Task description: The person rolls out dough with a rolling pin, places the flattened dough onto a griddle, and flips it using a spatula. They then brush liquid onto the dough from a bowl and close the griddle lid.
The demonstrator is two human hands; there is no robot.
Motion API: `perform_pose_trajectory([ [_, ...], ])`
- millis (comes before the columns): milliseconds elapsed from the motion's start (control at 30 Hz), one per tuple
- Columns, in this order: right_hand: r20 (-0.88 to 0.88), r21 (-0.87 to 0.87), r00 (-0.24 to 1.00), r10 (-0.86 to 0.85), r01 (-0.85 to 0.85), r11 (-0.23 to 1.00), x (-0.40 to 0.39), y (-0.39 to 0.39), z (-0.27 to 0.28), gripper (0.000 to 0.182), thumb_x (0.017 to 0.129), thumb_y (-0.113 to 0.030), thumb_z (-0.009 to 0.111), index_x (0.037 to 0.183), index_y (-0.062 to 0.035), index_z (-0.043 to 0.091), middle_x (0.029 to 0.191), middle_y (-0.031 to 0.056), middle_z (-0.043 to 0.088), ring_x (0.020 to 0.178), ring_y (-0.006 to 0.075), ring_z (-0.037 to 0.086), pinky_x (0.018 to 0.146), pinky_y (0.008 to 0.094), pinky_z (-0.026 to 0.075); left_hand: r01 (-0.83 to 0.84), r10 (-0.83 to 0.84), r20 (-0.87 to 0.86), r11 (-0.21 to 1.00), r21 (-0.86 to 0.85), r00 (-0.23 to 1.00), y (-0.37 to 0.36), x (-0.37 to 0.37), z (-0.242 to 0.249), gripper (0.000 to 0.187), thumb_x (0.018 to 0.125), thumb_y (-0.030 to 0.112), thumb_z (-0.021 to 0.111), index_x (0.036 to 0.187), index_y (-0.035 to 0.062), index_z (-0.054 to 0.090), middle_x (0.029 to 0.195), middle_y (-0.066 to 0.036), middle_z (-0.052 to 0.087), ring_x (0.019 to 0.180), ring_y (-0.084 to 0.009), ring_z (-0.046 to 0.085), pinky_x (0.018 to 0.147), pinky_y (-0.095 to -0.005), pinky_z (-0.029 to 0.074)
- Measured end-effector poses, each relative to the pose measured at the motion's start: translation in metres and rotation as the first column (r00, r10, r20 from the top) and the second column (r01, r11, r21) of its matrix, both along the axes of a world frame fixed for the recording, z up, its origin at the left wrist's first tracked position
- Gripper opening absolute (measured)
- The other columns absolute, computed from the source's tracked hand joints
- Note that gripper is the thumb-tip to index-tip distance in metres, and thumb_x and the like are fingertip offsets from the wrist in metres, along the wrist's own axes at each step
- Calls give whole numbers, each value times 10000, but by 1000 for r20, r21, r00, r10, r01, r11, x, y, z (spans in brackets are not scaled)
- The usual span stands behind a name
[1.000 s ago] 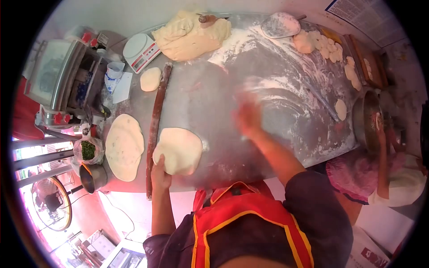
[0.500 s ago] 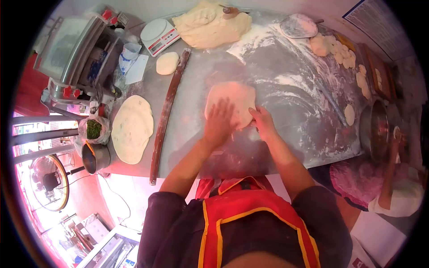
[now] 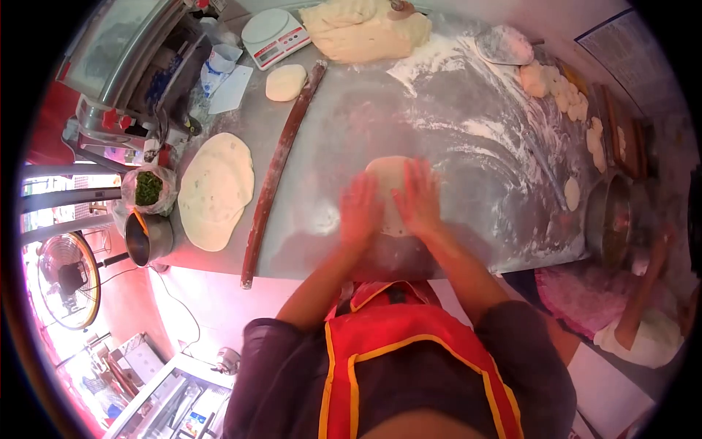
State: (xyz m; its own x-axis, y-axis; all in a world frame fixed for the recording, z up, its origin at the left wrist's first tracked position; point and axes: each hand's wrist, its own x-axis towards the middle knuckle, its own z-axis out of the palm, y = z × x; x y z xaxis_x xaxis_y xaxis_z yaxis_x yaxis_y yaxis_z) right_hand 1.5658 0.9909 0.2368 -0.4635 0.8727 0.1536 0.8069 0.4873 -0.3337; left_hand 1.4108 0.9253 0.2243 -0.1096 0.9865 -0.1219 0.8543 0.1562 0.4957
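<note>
A flat piece of dough (image 3: 390, 179) lies on the metal table near its front edge, partly covered by both hands. On its left side rests my left hand (image 3: 360, 208), open, its fingers stretched forward and slightly blurred. My right hand (image 3: 419, 199) lies open over the dough's right side, also blurred. Left of the hands, a long wooden rolling pin (image 3: 281, 161) lies on the table. Beyond it is a large flat round of dough (image 3: 216, 192), with a small dough round (image 3: 286, 83) farther back.
At the back are a white scale (image 3: 274, 38) and a big dough mass (image 3: 365, 33). A thin rod (image 3: 546, 170) and small dough pieces (image 3: 563, 95) lie right. A pot (image 3: 148, 238) stands left. Another person (image 3: 636, 322) is at the right edge.
The dough has come nearer the front edge and looks narrower. My right hand has gone from its right edge to lying over it. The whole view has shifted slightly.
</note>
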Motion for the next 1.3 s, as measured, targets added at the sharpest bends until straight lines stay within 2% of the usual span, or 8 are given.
perform_pose_trajectory([
  [133, 136, -49, 990, 25, -18, 999, -6, -11, -1, 747, 921, -431, 518, 1493, -53, 222, 1532, 209, 225, 1421, 407, 183, 1131, 600, 111, -259, 375, -261, 884, 389, 889, -68, -111, 25, 719, 802, 177, 677, 1405, -27, 343, 1405, -237, 410, 1330, -397, 346, 1099, -501, 250],
  [400, 34, 27, 998, 60, -61, 998, 5, -1, -18, 782, 863, -425, 594, 1473, -56, 272, 1519, 197, 264, 1407, 396, 228, 1125, 597, 152, -500, 486, -127, 858, -121, 865, -123, -174, 49, 337, 800, 128, 569, 1119, 25, 539, 1005, -215, 612, 885, -407, 605, 753, -494, 474],
  [500, -229, -51, 973, -25, 14, 999, 11, -3, 46, 769, 827, -324, 652, 1460, -59, 305, 1512, 201, 275, 1404, 397, 243, 1128, 587, 158, -288, 276, -186, 957, -42, 943, -137, -169, 47, 326, 810, 170, 608, 1105, 48, 546, 992, -185, 620, 870, -409, 607, 746, -495, 478],
  [600, 90, 181, 996, 8, -24, 983, 39, -11, 83, 656, 796, -230, 681, 1378, -67, 425, 1409, 194, 420, 1316, 367, 382, 1080, 562, 252, -31, 30, -6, 996, -84, 1000, -113, -145, 75, 313, 795, 193, 636, 1069, 66, 553, 962, -157, 612, 870, -392, 601, 714, -483, 486],
  [733, 64, -38, 998, -15, 17, 999, 123, -38, 56, 436, 757, -113, 694, 1172, -103, 557, 1125, 77, 602, 1037, 298, 532, 889, 509, 370, 444, -425, -206, 895, 51, 881, -56, -125, 68, 258, 780, 152, 639, 1022, 103, 566, 918, -89, 612, 896, -316, 604, 747, -444, 487],
  [900, 174, -15, 930, -325, 332, 943, 127, -124, 39, 540, 831, -164, 637, 1339, -88, 470, 1333, 131, 510, 1240, 305, 469, 1063, 561, 264, 322, -270, -233, 919, 228, 934, -16, -101, 43, 469, 859, 233, 610, 1284, 67, 504, 1282, -118, 546, 1272, -307, 443, 1102, -467, 294],
  [1033, 209, 96, 824, -527, 519, 849, 122, -81, 2, 551, 974, -315, 378, 1472, -90, 310, 1497, 130, 354, 1376, 333, 323, 1114, 598, 148, 298, -243, -330, 946, 126, 912, 52, -74, 17, 616, 918, 347, 531, 1427, 45, 362, 1488, -131, 360, 1413, -290, 260, 1160, -493, 155],
  [1300, 199, 256, 808, -555, 504, 825, 151, 90, 10, 542, 981, -286, 418, 1471, -85, 305, 1515, 141, 317, 1411, 338, 259, 1112, 602, 152, 390, -270, -319, 821, 416, 908, 254, -28, 15, 593, 975, 400, 430, 1437, 39, 340, 1502, -148, 341, 1416, -296, 264, 1153, -500, 156],
])
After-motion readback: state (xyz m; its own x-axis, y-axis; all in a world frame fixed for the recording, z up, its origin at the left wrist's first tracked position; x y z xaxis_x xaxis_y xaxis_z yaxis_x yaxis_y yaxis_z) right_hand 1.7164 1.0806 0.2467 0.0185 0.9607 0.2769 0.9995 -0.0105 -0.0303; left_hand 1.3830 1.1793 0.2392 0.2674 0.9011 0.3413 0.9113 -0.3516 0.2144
